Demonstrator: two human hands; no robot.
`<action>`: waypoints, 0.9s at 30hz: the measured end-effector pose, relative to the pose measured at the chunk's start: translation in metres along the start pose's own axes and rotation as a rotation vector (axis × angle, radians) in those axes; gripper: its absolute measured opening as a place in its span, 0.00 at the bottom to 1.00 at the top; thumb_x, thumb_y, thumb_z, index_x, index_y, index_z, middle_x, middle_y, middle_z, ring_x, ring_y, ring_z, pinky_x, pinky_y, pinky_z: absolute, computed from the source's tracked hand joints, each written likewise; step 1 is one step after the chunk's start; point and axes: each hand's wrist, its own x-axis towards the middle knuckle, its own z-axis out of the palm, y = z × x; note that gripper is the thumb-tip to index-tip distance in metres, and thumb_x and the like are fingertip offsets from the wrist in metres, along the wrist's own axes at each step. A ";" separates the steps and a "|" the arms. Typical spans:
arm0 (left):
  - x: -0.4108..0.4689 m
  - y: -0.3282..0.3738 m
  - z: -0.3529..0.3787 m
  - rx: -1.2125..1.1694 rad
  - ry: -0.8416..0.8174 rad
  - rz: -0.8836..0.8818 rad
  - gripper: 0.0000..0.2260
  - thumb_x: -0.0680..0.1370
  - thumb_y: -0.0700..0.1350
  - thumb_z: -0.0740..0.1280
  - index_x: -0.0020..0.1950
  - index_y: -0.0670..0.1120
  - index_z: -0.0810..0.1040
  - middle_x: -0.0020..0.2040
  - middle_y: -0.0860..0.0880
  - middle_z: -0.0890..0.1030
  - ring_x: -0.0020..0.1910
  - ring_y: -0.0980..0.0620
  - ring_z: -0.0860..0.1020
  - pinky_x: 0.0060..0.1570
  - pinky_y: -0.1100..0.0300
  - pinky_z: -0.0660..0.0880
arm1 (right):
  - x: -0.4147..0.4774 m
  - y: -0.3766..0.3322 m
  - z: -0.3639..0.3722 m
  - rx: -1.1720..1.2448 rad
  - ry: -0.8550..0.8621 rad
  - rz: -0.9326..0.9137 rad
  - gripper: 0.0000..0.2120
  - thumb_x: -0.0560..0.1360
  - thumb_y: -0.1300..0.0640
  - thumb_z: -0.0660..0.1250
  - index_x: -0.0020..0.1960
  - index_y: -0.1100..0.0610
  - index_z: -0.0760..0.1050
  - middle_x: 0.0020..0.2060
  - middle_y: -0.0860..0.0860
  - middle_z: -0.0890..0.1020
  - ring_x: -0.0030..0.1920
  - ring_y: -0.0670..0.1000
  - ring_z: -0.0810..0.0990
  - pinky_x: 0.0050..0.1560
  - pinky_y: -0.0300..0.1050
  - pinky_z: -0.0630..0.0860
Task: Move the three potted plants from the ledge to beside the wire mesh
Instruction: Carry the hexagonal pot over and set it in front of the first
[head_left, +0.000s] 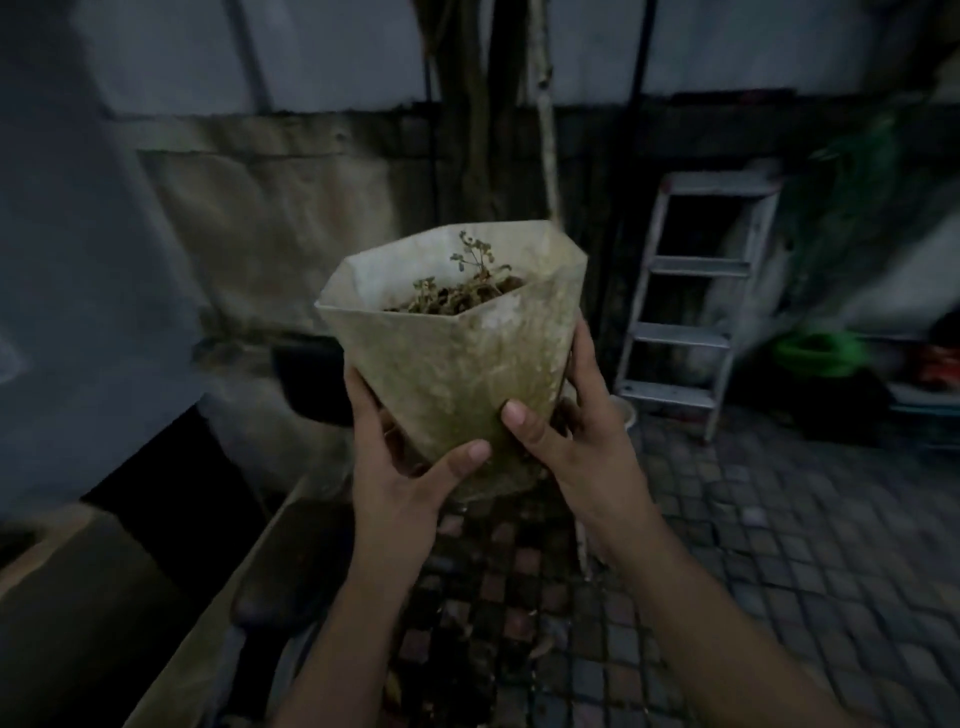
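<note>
My left hand (410, 457) and right hand (566, 431) clasp the lower part of a stained, angular white pot (457, 353), held up in the air before me; its base is hidden behind my fingers. A small sparse plant (472, 275) sits inside. Paved floor (779, 545) lies open below on the right. Beyond, a blurred stepladder (691, 312) leans at the wall.

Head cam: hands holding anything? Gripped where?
Both hands, left and right, clasp the pale faceted plant pot around its narrow lower part, clear of the ground.
</note>
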 end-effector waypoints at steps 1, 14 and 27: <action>0.012 -0.010 0.006 -0.014 -0.044 0.004 0.54 0.65 0.63 0.81 0.81 0.70 0.48 0.82 0.57 0.64 0.80 0.53 0.67 0.75 0.40 0.70 | 0.007 0.006 -0.003 -0.012 0.050 -0.010 0.44 0.71 0.38 0.76 0.79 0.31 0.53 0.77 0.36 0.66 0.76 0.44 0.68 0.73 0.51 0.72; 0.108 -0.084 0.140 -0.089 -0.478 0.058 0.50 0.66 0.62 0.78 0.75 0.79 0.45 0.84 0.60 0.57 0.81 0.56 0.62 0.77 0.45 0.68 | 0.052 0.064 -0.100 -0.054 0.451 -0.036 0.40 0.76 0.54 0.74 0.76 0.28 0.55 0.72 0.31 0.72 0.71 0.41 0.74 0.61 0.35 0.77; 0.152 -0.165 0.377 -0.267 -0.515 -0.091 0.52 0.69 0.49 0.81 0.81 0.70 0.51 0.80 0.63 0.63 0.76 0.62 0.69 0.57 0.69 0.79 | 0.132 0.126 -0.333 -0.143 0.488 0.047 0.45 0.73 0.51 0.77 0.81 0.40 0.55 0.81 0.49 0.63 0.77 0.51 0.68 0.72 0.54 0.74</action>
